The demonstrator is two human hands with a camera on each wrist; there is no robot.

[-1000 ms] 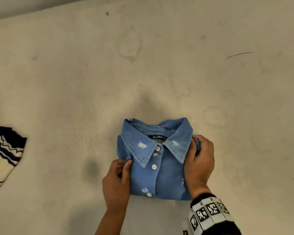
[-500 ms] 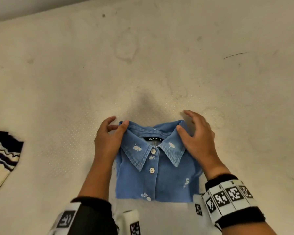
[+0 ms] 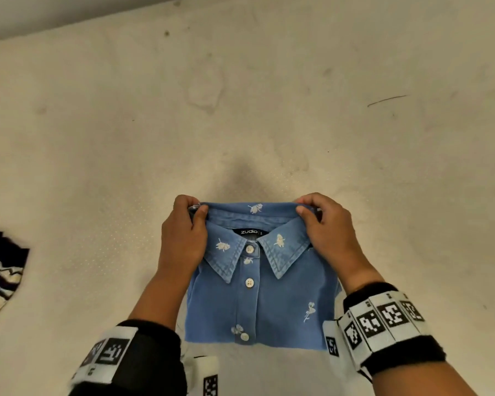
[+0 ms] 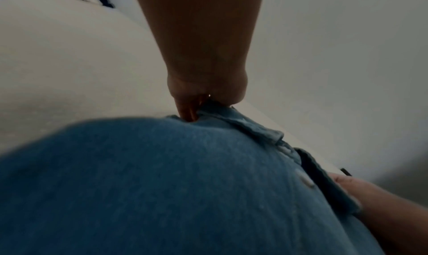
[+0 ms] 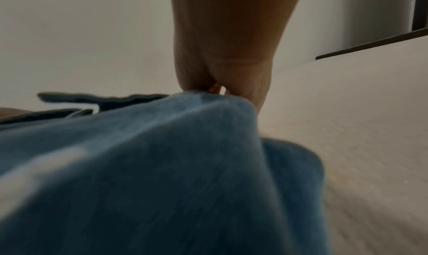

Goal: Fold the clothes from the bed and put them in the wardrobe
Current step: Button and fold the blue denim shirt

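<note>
A folded blue denim shirt [image 3: 286,295] with white embroidered figures and a buttoned collar is held over the cream mattress [image 3: 240,110], collar end up. My left hand [image 3: 187,221] grips its top left corner, thumb over the fabric. My right hand [image 3: 316,218] grips the top right corner the same way. In the left wrist view the left hand [image 4: 203,101] pinches the shirt [image 4: 162,185] beside the collar. In the right wrist view the right hand [image 5: 222,79] pinches a raised fold of the shirt [image 5: 162,167].
A knitted garment [image 3: 0,267] with black, cream and blue zigzag stripes lies at the mattress's left edge. A wall strip [image 3: 40,12] runs along the far top left. A dark-edged panel [image 5: 375,43] shows at the right in the right wrist view.
Both hands went from the shirt's sides up to the collar end, then curled round its top corners. The shirt's upper edge now stands lifted and nearer to me.
</note>
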